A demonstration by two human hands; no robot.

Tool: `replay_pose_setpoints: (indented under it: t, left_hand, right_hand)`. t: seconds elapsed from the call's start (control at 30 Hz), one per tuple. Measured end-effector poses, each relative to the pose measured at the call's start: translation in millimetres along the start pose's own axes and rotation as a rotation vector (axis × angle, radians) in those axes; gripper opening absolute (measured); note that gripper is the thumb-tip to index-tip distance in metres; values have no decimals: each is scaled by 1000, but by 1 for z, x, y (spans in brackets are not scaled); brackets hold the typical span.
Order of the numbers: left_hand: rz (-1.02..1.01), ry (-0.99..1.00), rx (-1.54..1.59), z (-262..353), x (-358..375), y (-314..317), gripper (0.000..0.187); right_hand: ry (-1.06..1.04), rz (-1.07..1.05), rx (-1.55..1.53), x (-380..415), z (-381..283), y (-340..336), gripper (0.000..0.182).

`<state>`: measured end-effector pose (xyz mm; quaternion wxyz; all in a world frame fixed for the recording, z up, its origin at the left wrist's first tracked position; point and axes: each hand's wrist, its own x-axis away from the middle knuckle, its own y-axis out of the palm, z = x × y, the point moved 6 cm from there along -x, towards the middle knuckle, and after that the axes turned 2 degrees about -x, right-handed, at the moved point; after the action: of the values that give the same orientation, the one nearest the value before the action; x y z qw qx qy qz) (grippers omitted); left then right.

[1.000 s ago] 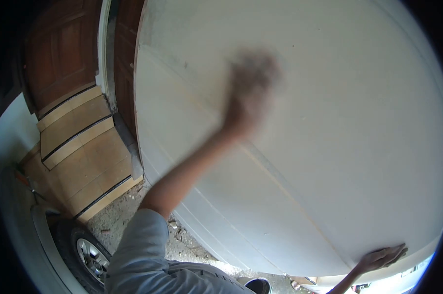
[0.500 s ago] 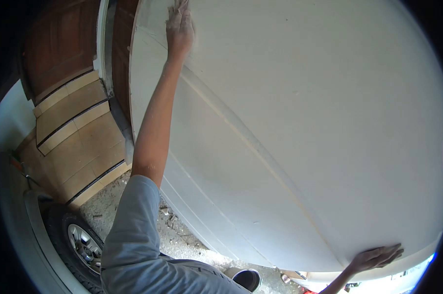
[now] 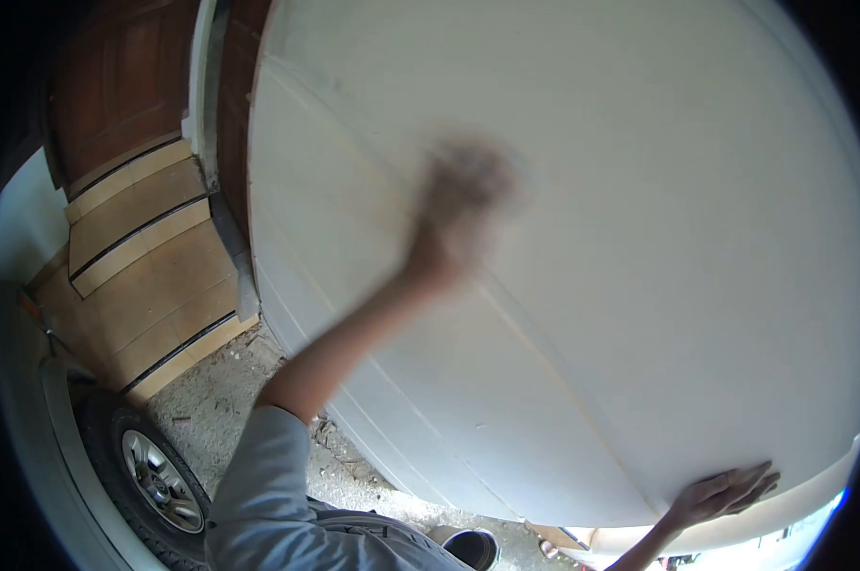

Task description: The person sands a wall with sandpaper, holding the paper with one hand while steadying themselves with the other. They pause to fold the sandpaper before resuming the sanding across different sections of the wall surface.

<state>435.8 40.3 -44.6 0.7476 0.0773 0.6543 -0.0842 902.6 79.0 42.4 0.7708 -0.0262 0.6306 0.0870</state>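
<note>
A large off-white panel (image 3: pixel 639 247) fills most of the view, with a long pale ridge (image 3: pixel 544 350) running diagonally down it. Over the upper middle of that panel is my left hand (image 3: pixel 463 200), so smeared by motion that its fingers, and anything in them, cannot be made out. Down at the lower right, my right hand (image 3: pixel 723 495) lies against the panel close to its lower edge, fingers stretched out, holding nothing visible.
Tiled steps (image 3: pixel 154 257) lead to a brown door (image 3: pixel 130 86) at the left. A vehicle's wheel (image 3: pixel 163 481) is at the lower left. On the rough concrete ground (image 3: pixel 216 390) stands a bucket (image 3: pixel 471 547), just below the panel.
My left hand has swept down and right along the ridge from the panel's upper left, the elbow now bent. My right hand has stayed nearly in place.
</note>
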Motion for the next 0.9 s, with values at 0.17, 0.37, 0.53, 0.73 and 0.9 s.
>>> replay_pose_setpoints:
  t: [0.17, 0.37, 0.53, 0.73, 0.9]
  left_hand:
    - [237, -254, -74, -98, -29, -29, 42]
    - [-146, -20, 161, 157, 13, 52, 46]
    - [-189, 232, 221, 221, 27, 69, 53]
    - [128, 60, -44, -1, -62, -11, 42]
    - [238, -537, -99, -118, -79, -39, 48]
  right_hand:
    - [30, 14, -4, 0, -6, 0, 55]
    - [24, 19, 9, 2, -3, 1, 52]
    - [-30, 26, 16, 2, -1, 0, 52]
    - [-47, 27, 52, 5, -7, -3, 52]
    - [-58, 26, 36, 0, -12, -4, 51]
